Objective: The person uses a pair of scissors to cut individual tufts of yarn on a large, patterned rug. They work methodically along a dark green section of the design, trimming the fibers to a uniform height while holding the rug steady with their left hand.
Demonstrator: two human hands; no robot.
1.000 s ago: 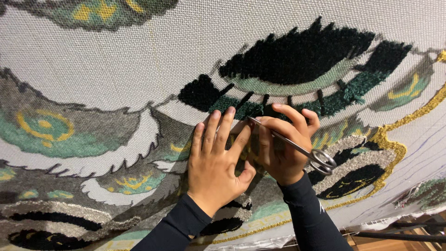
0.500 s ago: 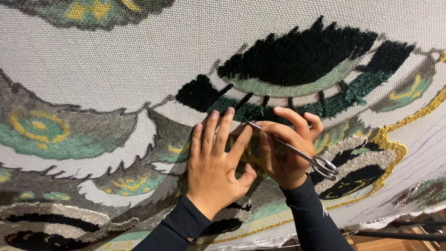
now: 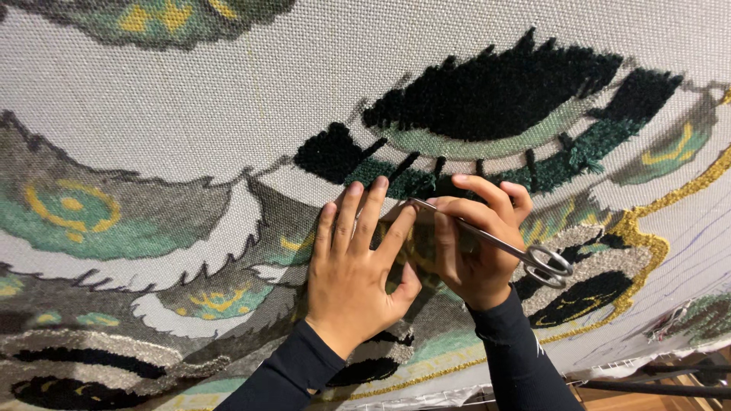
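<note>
A stretched tufting cloth (image 3: 228,99) with green, black and gold pile fills the view. Near its lower edge, the left hand (image 3: 358,266) presses flat, fingers apart; the right hand (image 3: 476,243) has fingers clamped on one pair of scissors (image 3: 495,245).

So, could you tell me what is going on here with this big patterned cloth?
A person is working on a large tufted rug canvas stretched in front of them, partly filled with black, green, grey and gold pile. The left hand lies flat against the cloth, fingers spread. The right hand holds slim metal scissors, their tips pointing to the spot just beside the left fingertips, the loop handles sticking out to the right.
</note>
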